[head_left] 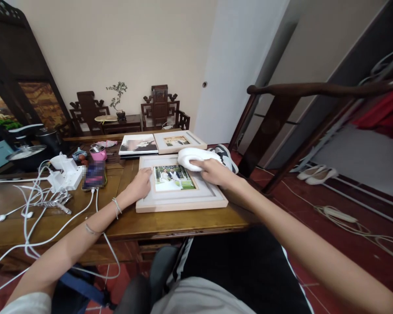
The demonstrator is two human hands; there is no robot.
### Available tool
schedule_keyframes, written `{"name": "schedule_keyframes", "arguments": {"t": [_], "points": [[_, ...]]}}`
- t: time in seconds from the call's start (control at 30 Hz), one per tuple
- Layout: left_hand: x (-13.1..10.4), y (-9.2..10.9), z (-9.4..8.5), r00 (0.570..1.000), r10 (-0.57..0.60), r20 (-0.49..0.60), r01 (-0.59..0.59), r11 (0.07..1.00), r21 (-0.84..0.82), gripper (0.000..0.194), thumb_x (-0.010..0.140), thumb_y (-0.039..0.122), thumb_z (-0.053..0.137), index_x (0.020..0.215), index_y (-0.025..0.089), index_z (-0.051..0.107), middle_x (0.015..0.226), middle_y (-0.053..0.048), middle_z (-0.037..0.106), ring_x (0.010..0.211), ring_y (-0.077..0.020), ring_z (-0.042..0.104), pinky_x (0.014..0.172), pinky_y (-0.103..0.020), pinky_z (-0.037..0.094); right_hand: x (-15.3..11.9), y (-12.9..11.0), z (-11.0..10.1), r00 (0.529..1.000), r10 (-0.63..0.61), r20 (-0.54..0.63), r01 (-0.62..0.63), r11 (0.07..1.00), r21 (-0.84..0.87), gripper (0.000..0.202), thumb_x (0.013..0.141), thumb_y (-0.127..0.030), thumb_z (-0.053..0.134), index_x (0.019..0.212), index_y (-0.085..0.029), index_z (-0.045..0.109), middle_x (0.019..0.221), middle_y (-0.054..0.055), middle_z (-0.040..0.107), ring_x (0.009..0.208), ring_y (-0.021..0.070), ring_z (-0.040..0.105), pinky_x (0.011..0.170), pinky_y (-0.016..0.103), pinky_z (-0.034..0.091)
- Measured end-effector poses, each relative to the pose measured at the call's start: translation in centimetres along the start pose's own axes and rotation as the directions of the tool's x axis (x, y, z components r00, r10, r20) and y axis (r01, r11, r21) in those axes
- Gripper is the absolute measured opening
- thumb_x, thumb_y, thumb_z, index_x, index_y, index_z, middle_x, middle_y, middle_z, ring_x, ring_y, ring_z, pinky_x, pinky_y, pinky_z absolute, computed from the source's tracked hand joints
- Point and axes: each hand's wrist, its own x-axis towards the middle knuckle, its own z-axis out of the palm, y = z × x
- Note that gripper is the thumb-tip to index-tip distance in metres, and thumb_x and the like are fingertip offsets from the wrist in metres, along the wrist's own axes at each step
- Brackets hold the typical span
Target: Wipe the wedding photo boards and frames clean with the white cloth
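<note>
A light wooden picture frame [183, 206] lies flat near the table's front edge, with a small outdoor photo [170, 185] of two people set in its wide pale mount. At the frame's left side, my left hand [140, 186] is closed on the edge. A folded white cloth [194, 154] is bunched in my right hand [215, 171], which presses it against the frame's far right corner. The fingers on that hand are partly hidden by the cloth.
Behind lie a second picture frame [196, 140] and a stack of albums [137, 145]. White cables tangle around a power strip [70, 174] and a phone [94, 175] on the left, near a pink mug [98, 152]. A wooden chair [275, 117] stands right.
</note>
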Motion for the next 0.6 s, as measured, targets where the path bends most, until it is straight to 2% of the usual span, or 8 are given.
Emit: {"name": "schedule_keyframes", "arguments": {"t": [0.1, 0.17, 0.27, 0.33, 0.43, 0.5, 0.6], "points": [[-0.2, 0.2, 0.1, 0.999, -0.045, -0.022, 0.045, 0.999, 0.000, 0.044, 0.081, -0.003, 0.037, 0.121, 0.006, 0.053, 0.131, -0.018, 0.054, 0.128, -0.0250, 0.047, 0.112, -0.041, 0.035, 0.8, 0.1, 1.0, 0.995, 0.035, -0.098, -0.032, 0.999, 0.031, 0.061, 0.070, -0.001, 0.043, 0.126, -0.016, 0.061, 0.115, 0.011, 0.070, 0.100, 0.0280, 0.064, 0.088, 0.034, 0.044], [-0.2, 0.3, 0.3, 0.997, -0.066, -0.037, 0.067, 0.998, 0.002, 0.047, 0.079, -0.005, 0.036, 0.123, 0.005, 0.052, 0.132, -0.019, 0.053, 0.129, -0.0254, 0.046, 0.111, -0.040, 0.036, -0.4, -0.5, 0.7, 0.995, 0.030, -0.090, -0.029, 0.999, 0.015, 0.062, 0.069, 0.000, 0.042, 0.125, -0.017, 0.062, 0.108, 0.011, 0.072, 0.094, 0.0272, 0.065, 0.084, 0.033, 0.044], [-0.2, 0.3, 0.5, 0.997, -0.071, -0.043, 0.071, 0.997, -0.008, 0.050, 0.077, -0.007, 0.035, 0.124, 0.005, 0.051, 0.133, -0.019, 0.053, 0.129, -0.0257, 0.045, 0.111, -0.040, 0.036, -4.1, -2.4, -0.8, 1.000, 0.010, 0.010, -0.010, 1.000, -0.026, 0.064, 0.067, 0.000, 0.041, 0.124, -0.019, 0.063, 0.096, 0.010, 0.073, 0.085, 0.0256, 0.065, 0.078, 0.031, 0.044], [-0.1, 0.2, 0.5, 0.997, -0.060, -0.047, 0.059, 0.998, -0.022, 0.051, 0.077, -0.007, 0.036, 0.123, 0.006, 0.052, 0.132, -0.019, 0.053, 0.130, -0.0254, 0.045, 0.111, -0.040, 0.036, -7.0, -3.7, -2.1, 0.996, -0.006, 0.083, 0.005, 1.000, 0.009, 0.067, 0.065, 0.001, 0.040, 0.124, -0.020, 0.063, 0.098, 0.008, 0.073, 0.087, 0.0242, 0.065, 0.079, 0.030, 0.044], [0.0, 0.1, 0.5, 0.998, -0.034, -0.049, 0.032, 0.999, -0.040, 0.049, 0.077, -0.007, 0.036, 0.121, 0.006, 0.053, 0.130, -0.019, 0.054, 0.129, -0.0251, 0.046, 0.111, -0.040, 0.035, -10.2, -5.3, -3.6, 0.992, -0.020, 0.126, 0.011, 0.997, 0.076, 0.069, 0.064, 0.001, 0.039, 0.124, -0.025, 0.063, 0.104, 0.005, 0.072, 0.094, 0.0218, 0.065, 0.082, 0.026, 0.044], [0.0, 0.1, 0.4, 0.999, -0.016, -0.046, 0.015, 0.999, -0.040, 0.049, 0.076, -0.008, 0.036, 0.119, 0.006, 0.054, 0.129, -0.019, 0.055, 0.127, -0.0246, 0.047, 0.112, -0.040, 0.035, -10.8, -5.7, -4.0, 0.991, -0.023, 0.132, 0.010, 0.995, 0.098, 0.069, 0.065, 0.001, 0.039, 0.123, -0.027, 0.063, 0.105, 0.003, 0.071, 0.096, 0.0207, 0.065, 0.082, 0.025, 0.044], [0.1, 0.2, 0.1, 1.000, 0.000, -0.022, -0.001, 1.000, -0.023, 0.050, 0.074, -0.009, 0.035, 0.117, 0.006, 0.056, 0.127, -0.018, 0.057, 0.127, -0.0243, 0.048, 0.112, -0.040, 0.034, -9.0, -5.2, -3.4, 0.990, 0.007, 0.142, -0.019, 0.996, 0.085, 0.069, 0.064, 0.001, 0.039, 0.124, -0.025, 0.062, 0.105, 0.004, 0.071, 0.095, 0.0217, 0.065, 0.081, 0.025, 0.044]]}}
